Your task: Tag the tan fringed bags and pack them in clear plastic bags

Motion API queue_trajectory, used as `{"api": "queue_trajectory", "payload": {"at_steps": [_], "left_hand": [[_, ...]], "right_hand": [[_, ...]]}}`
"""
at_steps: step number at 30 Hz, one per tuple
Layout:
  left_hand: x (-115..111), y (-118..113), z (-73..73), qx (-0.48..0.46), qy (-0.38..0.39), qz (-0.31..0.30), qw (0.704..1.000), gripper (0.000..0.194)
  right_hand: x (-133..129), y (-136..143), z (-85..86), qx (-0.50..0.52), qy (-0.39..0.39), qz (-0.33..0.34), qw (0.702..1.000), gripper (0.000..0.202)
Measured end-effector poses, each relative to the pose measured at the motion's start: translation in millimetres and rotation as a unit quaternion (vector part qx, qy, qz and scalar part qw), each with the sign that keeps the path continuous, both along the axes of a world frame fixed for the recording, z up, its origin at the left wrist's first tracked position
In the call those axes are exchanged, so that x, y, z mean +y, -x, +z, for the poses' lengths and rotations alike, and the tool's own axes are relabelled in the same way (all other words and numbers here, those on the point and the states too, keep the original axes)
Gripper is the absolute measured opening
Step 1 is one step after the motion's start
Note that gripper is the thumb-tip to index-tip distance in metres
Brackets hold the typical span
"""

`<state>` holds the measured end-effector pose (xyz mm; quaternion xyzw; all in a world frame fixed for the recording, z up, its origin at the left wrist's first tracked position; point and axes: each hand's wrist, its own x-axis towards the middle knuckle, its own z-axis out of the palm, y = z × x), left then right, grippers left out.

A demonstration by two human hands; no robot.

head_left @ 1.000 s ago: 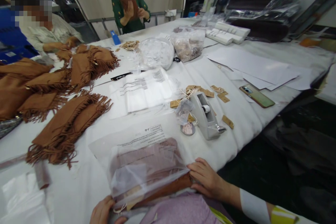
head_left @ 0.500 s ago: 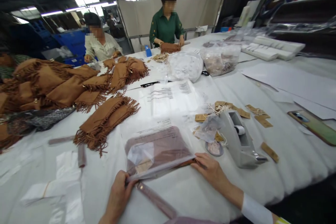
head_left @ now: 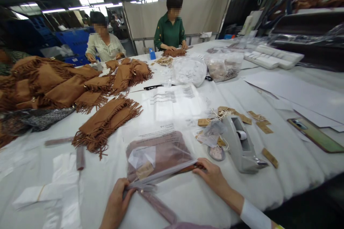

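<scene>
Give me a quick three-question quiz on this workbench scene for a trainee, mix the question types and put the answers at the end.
1. What do the left hand and right hand both touch?
A) paper sheets
B) a translucent bag
C) a blue box

2. Fill in: the hand nearer the tape dispenser is the ____ one.

3. True or false: the phone lies right of the dispenser in the picture.

Key: 1 B; 2 right; 3 true.
</scene>
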<state>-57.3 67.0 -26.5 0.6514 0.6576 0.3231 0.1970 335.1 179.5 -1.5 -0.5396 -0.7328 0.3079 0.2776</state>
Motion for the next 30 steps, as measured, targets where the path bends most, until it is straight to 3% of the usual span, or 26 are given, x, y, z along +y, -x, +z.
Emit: {"api": "queue_trajectory", "payload": {"at_steps": [4,8,11,14,17,20,24,27,30], "left_hand": [[1,-2,-2.3,-0.009,-0.003,0.011,1.0,0.017],[6,-4,-1.9,-0.022,-0.017,0.021,0.999,0.016],[11,-3,1.0,-0.025,-0.017,0.031,0.999,0.012],[10,-3,4.8,-0.033,-0.04,0.085,0.995,0.009],[-3,-12,8.1,-0.033,-0.056,0.153,0.986,0.011],[-18,-31,12.6,-0.051,-0.023,0.204,0.977,0.011],[-7,-50,24.1,-0.095,0.037,0.269,0.958,0.013],[18,-46,34.1,-0.112,0.035,0.28,0.953,0.012],[31,-37,42.4,-0.119,0.023,0.274,0.954,0.007]], "right_hand": [[6,2,0.9,0.01,0.056,-0.058,0.997,0.028],[14,8,6.2,-0.024,0.031,0.001,0.999,0.012],[18,14,12.5,-0.052,-0.009,0.007,0.999,0.011],[15,17,17.3,-0.039,-0.03,0.005,0.999,0.006],[-4,14,17.2,0.01,-0.013,-0.044,0.999,0.008],[-30,12,10.0,0.064,0.017,-0.128,0.99,0.007],[-34,19,1.8,0.037,0.032,-0.18,0.982,0.003],[-10,27,9.4,-0.004,-0.035,-0.184,0.982,0.009],[-3,36,24.5,-0.049,-0.189,-0.156,0.968,0.03]]}}
